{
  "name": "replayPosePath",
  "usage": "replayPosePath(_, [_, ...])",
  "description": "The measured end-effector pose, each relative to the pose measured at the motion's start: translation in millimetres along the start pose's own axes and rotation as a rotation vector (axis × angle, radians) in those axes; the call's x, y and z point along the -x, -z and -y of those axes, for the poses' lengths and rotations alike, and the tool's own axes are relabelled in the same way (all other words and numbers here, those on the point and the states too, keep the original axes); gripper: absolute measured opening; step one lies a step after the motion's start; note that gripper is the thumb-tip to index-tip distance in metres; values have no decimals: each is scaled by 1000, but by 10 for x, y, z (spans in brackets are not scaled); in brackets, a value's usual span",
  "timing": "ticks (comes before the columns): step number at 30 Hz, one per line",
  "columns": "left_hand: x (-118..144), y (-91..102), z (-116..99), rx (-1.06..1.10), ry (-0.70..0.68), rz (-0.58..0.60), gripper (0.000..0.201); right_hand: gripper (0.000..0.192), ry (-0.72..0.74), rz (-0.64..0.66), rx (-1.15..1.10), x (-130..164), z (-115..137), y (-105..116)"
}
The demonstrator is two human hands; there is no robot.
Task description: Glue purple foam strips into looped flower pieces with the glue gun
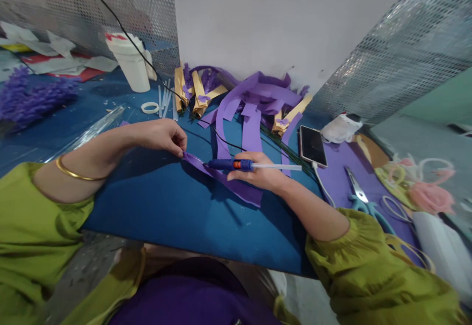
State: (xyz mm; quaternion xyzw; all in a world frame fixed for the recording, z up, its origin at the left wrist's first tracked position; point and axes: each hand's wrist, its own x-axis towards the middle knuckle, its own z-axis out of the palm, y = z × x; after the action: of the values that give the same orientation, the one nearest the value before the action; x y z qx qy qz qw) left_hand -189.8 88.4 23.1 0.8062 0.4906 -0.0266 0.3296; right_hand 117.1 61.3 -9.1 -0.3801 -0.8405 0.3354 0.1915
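Head view: your left hand (pixel 162 137) pinches the end of a purple strip (pixel 224 180) lying on the tabletop (pixel 165 217). Your right hand (pixel 258 172) grips a glue gun (pixel 230 164), nozzle at the strip, just right of the pinch. No glue shows yet; more strips (pixel 254 106) wait behind.

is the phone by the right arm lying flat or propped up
Flat. The phone lies face up on the blue table with its dark screen showing and a white cable plugged into its near end.

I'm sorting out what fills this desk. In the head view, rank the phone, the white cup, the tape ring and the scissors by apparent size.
1. white cup
2. phone and scissors: look alike, and the scissors lie nearer the camera, so unranked
3. tape ring
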Motion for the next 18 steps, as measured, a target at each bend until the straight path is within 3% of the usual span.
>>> replayPosePath(18, [-5,33,105,-17,-20,12,20,56,28,14,8,-1,-9,11])
